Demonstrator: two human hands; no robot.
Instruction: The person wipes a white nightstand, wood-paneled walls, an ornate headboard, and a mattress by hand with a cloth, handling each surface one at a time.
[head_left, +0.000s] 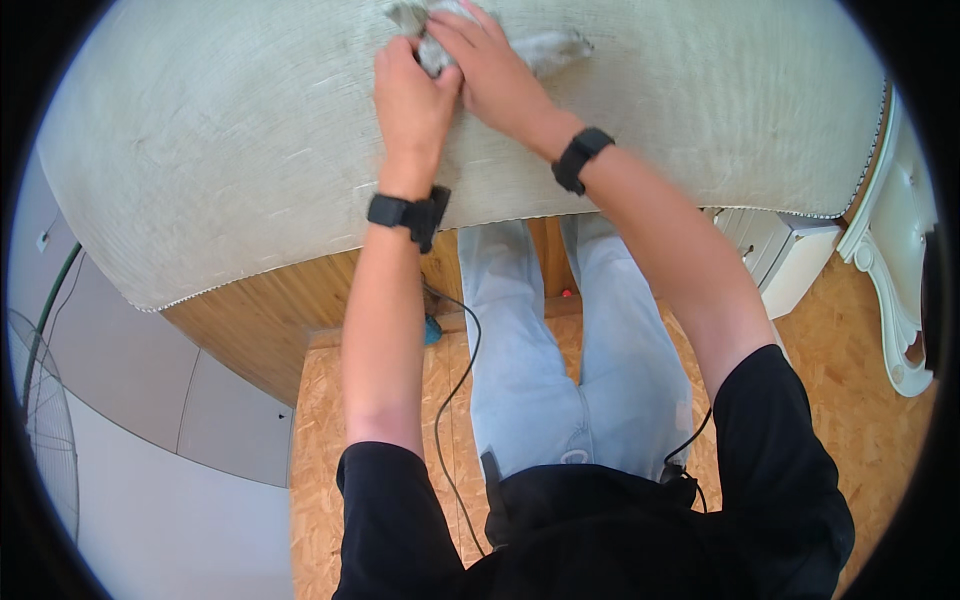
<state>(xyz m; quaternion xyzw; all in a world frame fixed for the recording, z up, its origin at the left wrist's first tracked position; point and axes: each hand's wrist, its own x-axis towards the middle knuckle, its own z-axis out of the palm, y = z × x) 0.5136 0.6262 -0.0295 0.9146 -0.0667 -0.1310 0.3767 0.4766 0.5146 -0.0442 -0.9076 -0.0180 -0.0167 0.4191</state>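
Both my hands are at a grey-and-white furry thing (555, 52) near the top edge of the view. Its shape suggests a soft toy or a small animal, but I cannot tell which. My left hand (412, 90) grips its left part with bent fingers, below a pointed, ear-like flap (409, 16). Across its middle lies my right hand (495, 79), fingers over the fur and thumb close to my left thumb. A pale part of the thing sticks out to the right, past my right hand. It lies on a light, textured cover (247, 127). My hands hide much of it.
Below the cover is a wooden side panel (255, 330). A white drawer cabinet (780, 255) and white carved, button-tufted furniture (896, 300) stand at right. A wire-guarded fan (52, 442) is at far left. A black cable (442, 420) hangs beside my legs.
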